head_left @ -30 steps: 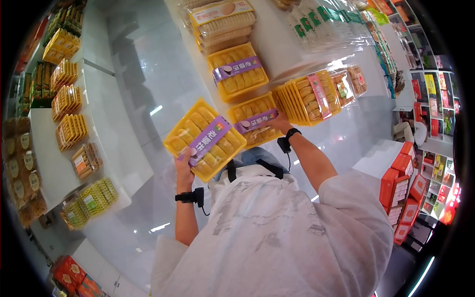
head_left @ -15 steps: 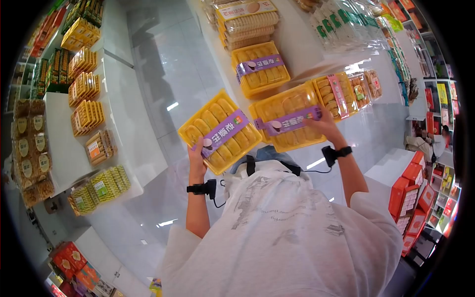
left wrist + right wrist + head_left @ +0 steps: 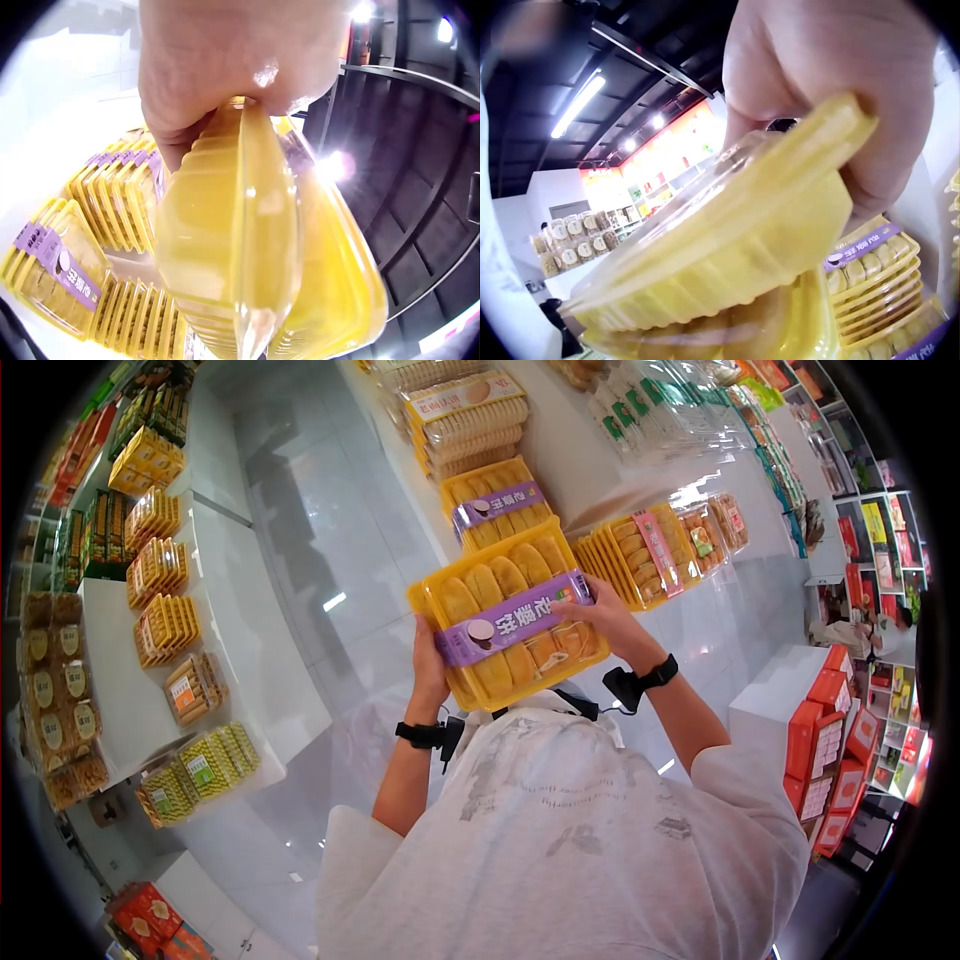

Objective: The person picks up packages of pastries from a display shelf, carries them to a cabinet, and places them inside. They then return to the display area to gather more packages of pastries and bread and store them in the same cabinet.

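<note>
- Both my hands hold yellow trays of pastries: my left hand [image 3: 430,665] grips the left edge and my right hand [image 3: 598,622] grips the right edge, fingers curled on the rim
- In the head view I see one yellow tray [image 3: 508,622] with a purple label [image 3: 512,619] in the middle of the frame, held above my white shirt [image 3: 560,840]
- In the left wrist view two trays are pressed together in my grip, the front one [image 3: 232,247] just beside the second tray [image 3: 337,277]
- On the white counter [image 3: 590,470] in the upper middle lies another tray with purple label [image 3: 497,503]
- At its right stands a row of trays on edge [image 3: 640,550]
- At the left of the frame a white shelf [image 3: 110,670] carries more yellow packs [image 3: 165,630]
- Red boxes [image 3: 825,740] stand at the right edge
</note>
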Demonstrator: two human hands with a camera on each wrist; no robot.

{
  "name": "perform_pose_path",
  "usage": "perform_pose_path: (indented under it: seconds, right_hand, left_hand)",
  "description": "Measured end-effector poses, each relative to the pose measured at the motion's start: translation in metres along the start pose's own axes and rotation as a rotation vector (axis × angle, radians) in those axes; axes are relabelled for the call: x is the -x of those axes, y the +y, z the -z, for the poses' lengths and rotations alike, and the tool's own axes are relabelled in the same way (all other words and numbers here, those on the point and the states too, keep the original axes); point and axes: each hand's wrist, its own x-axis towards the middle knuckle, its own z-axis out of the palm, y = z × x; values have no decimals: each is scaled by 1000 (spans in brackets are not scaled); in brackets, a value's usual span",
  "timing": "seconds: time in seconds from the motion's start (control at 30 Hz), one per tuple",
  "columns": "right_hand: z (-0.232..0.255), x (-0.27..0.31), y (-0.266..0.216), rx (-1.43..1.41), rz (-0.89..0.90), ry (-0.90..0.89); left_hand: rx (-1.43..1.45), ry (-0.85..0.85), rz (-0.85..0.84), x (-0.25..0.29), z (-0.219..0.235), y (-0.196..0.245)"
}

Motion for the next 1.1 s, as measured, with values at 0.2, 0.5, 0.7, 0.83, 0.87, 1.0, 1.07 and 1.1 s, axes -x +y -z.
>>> perform_pose_path:
  seconds: [0.2,0.5,0.7,0.83,0.87,1.0,1.07,1.1]
  right_hand:
    - [-11,-2,36,155,95,43]
    - [1,-16,37,344,29,-26]
    - [24,-49,57,94,-25,31]
    - [108,-106,155,313,-162,73]
    - [124,-123,191,713,-171,159]
    - [127,-152,287,1043,-235,460]
    - [118,-147,266,755,-510,377]
    - [116,-144,255,817,-563,359]
  left_hand:
    - [182,-60,104,3,-6,-2]
    - [-24,-87,-49,13,-4,6]
    - [-79,-17,57,15,33,-1]
    - [14,55,13,29,52,2]
    - [22,78,-2,30,59,4]
    - [20,125,-27,38,68,19]
    - [10,135,-49,40,68,24]
    - [20,149,-42,42,65,26]
